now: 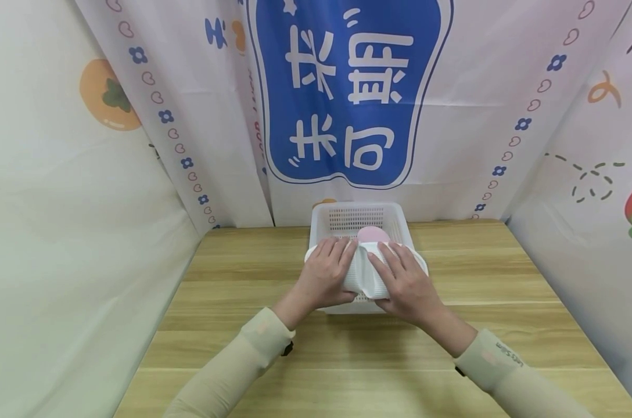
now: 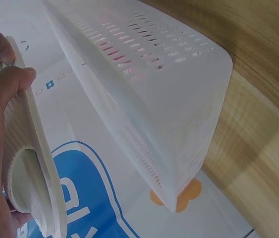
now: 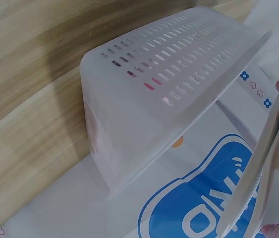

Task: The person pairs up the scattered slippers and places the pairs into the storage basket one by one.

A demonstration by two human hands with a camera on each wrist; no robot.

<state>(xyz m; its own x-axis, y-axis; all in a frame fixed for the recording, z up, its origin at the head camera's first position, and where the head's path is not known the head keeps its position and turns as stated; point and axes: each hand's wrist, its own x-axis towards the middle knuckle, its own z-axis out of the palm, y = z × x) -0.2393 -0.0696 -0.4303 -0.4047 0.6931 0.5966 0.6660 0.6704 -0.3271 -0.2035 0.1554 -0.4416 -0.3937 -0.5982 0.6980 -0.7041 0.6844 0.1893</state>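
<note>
A pair of white ribbed slippers (image 1: 367,270) is held above the near part of a white plastic basket (image 1: 316,223). My left hand (image 1: 326,273) grips their left side, its thumb and fingers bent round the edge in the left wrist view. On the right side, my right hand (image 1: 407,287) grips them too. Two pale edges of the slippers (image 3: 251,188) lie close together in the right wrist view. Behind them, a rounded pink thing (image 1: 373,234) shows inside the basket; its lower part is hidden.
The basket stands near the back edge of a wooden table (image 1: 243,278), its walls pierced with slots. Directly behind the table hangs a printed cloth (image 1: 452,157) with a blue panel. Plain and printed cloths flank the table on both sides.
</note>
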